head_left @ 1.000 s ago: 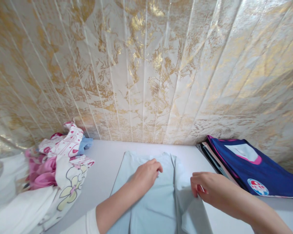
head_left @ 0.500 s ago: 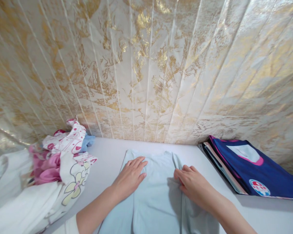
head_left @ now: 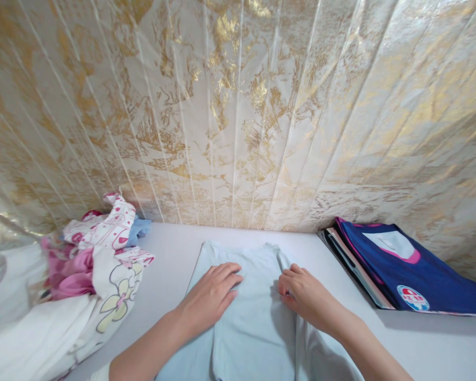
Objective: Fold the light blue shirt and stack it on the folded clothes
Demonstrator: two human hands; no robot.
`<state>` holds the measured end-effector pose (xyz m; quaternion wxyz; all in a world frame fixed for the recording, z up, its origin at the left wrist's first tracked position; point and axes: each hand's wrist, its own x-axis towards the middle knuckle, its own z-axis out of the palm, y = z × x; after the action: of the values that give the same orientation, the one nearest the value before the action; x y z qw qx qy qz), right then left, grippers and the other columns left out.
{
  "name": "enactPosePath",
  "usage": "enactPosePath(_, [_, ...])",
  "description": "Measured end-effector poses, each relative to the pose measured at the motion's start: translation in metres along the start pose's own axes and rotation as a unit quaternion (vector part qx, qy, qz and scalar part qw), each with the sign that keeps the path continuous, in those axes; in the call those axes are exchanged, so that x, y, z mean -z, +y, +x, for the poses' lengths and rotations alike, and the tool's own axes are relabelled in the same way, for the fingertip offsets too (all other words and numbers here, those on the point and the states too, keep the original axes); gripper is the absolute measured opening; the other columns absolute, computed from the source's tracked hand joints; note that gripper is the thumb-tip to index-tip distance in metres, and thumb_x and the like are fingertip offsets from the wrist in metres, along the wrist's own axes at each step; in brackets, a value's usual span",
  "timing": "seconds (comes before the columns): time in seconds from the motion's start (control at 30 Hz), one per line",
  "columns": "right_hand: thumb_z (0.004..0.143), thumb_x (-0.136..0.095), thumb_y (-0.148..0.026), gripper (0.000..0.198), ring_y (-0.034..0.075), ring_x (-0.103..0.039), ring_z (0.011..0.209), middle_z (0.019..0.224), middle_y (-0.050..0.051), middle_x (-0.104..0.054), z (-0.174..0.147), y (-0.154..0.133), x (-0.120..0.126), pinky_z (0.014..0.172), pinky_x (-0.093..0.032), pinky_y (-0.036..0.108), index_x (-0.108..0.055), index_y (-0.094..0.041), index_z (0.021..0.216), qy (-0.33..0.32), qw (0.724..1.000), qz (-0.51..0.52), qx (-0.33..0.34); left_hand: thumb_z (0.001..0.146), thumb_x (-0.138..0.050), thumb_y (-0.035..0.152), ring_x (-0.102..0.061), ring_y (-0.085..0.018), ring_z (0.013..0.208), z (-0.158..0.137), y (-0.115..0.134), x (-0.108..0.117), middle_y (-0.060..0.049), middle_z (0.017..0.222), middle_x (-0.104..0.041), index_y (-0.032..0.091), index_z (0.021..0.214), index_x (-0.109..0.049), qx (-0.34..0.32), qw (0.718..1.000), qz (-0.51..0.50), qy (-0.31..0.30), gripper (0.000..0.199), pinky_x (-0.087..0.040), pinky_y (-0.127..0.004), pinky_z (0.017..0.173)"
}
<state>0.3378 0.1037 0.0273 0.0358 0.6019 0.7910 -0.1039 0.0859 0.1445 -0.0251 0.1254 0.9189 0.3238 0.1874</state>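
One pale-blue garment (head_left: 254, 330) is lying on the worktop (head_left: 168, 270) as my loosely spread left hand (head_left: 209, 295) is resting there, seemingly steadying it, and my curled right hand (head_left: 306, 294) is touching its right side, whether pinching cloth I cannot tell.

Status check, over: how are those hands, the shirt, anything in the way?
Left hand palm-down on shirt; right hand curled at its right side. Shirt lying on table. Clothes heap left, folded stack right, neither on shirt.
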Motion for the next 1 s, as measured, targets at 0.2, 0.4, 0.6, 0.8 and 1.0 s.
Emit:
enactPosePath(0.2, [0.092, -0.047, -0.018, 0.018, 0.019, -0.066, 0.077, 0.087, 0.005, -0.071, -0.004, 0.006, -0.004, 0.063, -0.035, 0.025, -0.060, -0.020, 0.103, -0.012, 0.998, 0.038, -0.046, 0.100, -0.046, 0.032, -0.031, -0.024, 0.141, -0.009, -0.003, -0.008, -0.009, 0.152, -0.038, 0.023, 0.143, -0.043, 0.007, 0.998, 0.028, -0.051, 0.044, -0.029, -0.044, 0.113])
enactPosePath(0.4, [0.080, -0.052, -0.012, 0.023, 0.025, -0.069, 0.079, 0.085, 0.007, -0.074, -0.006, 0.002, -0.002, 0.058, -0.029, 0.027, -0.065, -0.021, 0.096, -0.043, 0.993, -0.067, -0.084, 0.102, -0.041, 0.041, -0.020, -0.023, 0.146, -0.009, -0.004, -0.009, -0.008, 0.158, -0.023, 0.025, 0.149, -0.032, 0.014, 0.995, 0.050, -0.082, 0.051, -0.025, -0.044, 0.115])
enactPosePath(0.6, [0.082, -0.047, -0.008, 0.026, 0.027, -0.071, 0.080, 0.086, 0.009, -0.075, -0.005, -0.001, 0.000, 0.057, -0.028, 0.028, -0.067, -0.022, 0.091, -0.040, 0.991, -0.094, -0.083, 0.102, -0.039, 0.045, -0.017, -0.024, 0.147, -0.009, -0.002, -0.007, -0.008, 0.159, -0.021, 0.025, 0.151, -0.028, 0.018, 0.995, 0.050, -0.089, 0.054, -0.024, -0.046, 0.115])
enactPosePath(0.8, [0.082, -0.049, -0.006, 0.025, 0.029, -0.071, 0.082, 0.085, 0.011, -0.075, -0.008, -0.004, 0.002, 0.059, -0.030, 0.028, -0.068, -0.020, 0.087, -0.061, 0.990, -0.092, -0.084, 0.102, -0.040, 0.044, -0.014, -0.023, 0.147, -0.008, -0.006, -0.008, -0.008, 0.159, -0.019, 0.026, 0.151, -0.026, 0.019, 0.995, 0.049, -0.088, 0.054, -0.023, -0.045, 0.115])
enactPosePath(1.0, [0.080, -0.050, -0.005, 0.026, 0.027, -0.068, 0.084, 0.087, 0.012, -0.073, -0.004, -0.001, -0.003, 0.063, -0.034, 0.029, -0.069, -0.019, 0.089, -0.029, 0.993, -0.090, -0.073, 0.098, -0.050, 0.031, -0.028, -0.025, 0.143, -0.013, 0.030, 0.000, -0.009, 0.156, -0.030, 0.024, 0.138, -0.046, -0.027, 0.994, 0.053, -0.093, 0.041, -0.029, -0.042, 0.111])
